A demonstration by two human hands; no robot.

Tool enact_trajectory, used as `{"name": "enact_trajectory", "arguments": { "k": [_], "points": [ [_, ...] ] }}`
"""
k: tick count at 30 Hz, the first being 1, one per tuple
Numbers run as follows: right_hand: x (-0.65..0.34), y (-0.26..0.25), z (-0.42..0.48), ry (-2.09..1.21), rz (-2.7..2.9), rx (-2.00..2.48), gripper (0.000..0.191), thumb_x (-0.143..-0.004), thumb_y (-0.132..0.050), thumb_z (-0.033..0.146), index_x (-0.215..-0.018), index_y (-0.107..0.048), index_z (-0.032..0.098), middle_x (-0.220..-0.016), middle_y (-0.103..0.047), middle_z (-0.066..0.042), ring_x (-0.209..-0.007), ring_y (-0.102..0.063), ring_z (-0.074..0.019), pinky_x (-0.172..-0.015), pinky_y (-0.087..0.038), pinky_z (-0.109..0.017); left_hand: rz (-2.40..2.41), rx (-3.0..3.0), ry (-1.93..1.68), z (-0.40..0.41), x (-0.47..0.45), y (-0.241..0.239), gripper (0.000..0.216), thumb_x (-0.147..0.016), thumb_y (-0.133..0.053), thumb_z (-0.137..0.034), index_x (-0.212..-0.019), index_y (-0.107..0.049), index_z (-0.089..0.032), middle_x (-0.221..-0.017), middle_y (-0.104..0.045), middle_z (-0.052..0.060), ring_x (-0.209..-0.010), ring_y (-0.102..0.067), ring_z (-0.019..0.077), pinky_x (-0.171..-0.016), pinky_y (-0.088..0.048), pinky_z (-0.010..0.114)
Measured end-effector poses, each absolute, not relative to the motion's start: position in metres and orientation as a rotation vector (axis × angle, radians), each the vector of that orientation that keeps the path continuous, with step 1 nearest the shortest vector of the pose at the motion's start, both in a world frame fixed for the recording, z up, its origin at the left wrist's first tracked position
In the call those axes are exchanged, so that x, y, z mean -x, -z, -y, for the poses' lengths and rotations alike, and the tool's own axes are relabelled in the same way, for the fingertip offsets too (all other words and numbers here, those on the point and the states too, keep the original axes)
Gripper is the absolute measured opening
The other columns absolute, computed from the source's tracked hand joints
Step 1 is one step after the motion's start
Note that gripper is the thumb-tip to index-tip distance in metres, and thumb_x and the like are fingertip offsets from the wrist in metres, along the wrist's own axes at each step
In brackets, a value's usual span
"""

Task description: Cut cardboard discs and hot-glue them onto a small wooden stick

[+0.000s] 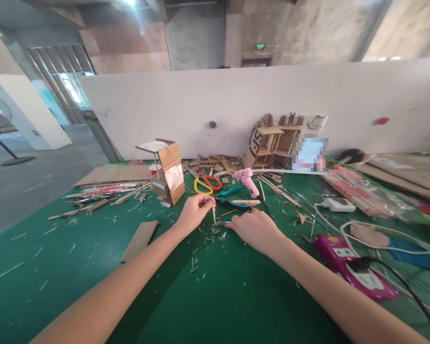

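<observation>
Between its thumb and fingers, my left hand (198, 210) pinches a thin wooden stick (214, 213) that points down to the green tabletop. My right hand (255, 229) is closed on a small knife (222, 223), its blade reaching left to the stick's lower end. Pale wood shavings (215, 232) lie under the blade. Just beyond my hands are teal-handled pliers (232, 192), scissors with a red and a yellow handle (205, 184), and a pink glue gun (249, 181). The knife's handle is mostly hidden in my right hand.
A cardboard box model (170, 174) stands behind my left hand, a cardboard shelf (261, 143) further right. One flat wooden piece (140, 241) lies beside my left forearm. A magenta power strip (354, 267) with cables sits to the right. A white partition (186, 110) borders the table's back.
</observation>
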State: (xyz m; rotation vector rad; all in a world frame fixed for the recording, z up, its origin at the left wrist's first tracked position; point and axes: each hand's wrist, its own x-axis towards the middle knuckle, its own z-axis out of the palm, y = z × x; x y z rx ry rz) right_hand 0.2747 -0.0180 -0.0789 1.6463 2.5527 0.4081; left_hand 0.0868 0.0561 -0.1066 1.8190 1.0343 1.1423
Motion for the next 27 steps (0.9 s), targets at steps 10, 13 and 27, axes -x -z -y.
{"name": "enact_trajectory", "arguments": {
  "k": [10,13,27],
  "points": [
    [-0.273,0.081,0.013,-0.465,-2.506,-1.851,0.04,-0.097,-0.033,0.042,-0.09,-0.064,0.017,-0.068,-0.069,-0.009,-0.064,-0.068,-0.0207,-0.054,-0.039,-0.025,-1.05,-1.852,-1.146,-0.055,-0.087,0.106,0.023,-0.082,-0.057,-0.037,-0.081,-0.064,-0.015,-0.073,-0.068,0.005,-0.067,-0.065,0.0172,-0.065,-0.052,0.029],
    [-0.274,0.081,0.011,-0.417,-2.505,-1.757,0.04,-0.096,-0.035,0.042,-0.09,-0.065,0.016,-0.067,-0.069,-0.01,-0.065,-0.068,-0.0204,-0.057,-0.041,-0.025,-1.049,-1.812,-1.148,-0.057,-0.087,0.108,0.023,-0.081,-0.058,-0.037,-0.083,-0.064,-0.015,-0.073,-0.068,0.005,-0.067,-0.066,0.0176,-0.066,-0.053,0.03],
    [-0.275,0.082,0.008,-0.47,-2.516,-1.791,0.04,-0.096,-0.034,0.042,-0.088,-0.064,0.017,-0.065,-0.069,-0.008,-0.062,-0.068,-0.0212,-0.051,-0.037,-0.025,-1.028,-1.821,-1.144,-0.057,-0.087,0.109,0.024,-0.083,-0.057,-0.037,-0.086,-0.064,-0.014,-0.077,-0.07,0.006,-0.072,-0.068,0.0186,-0.072,-0.055,0.032]
  ]
}}
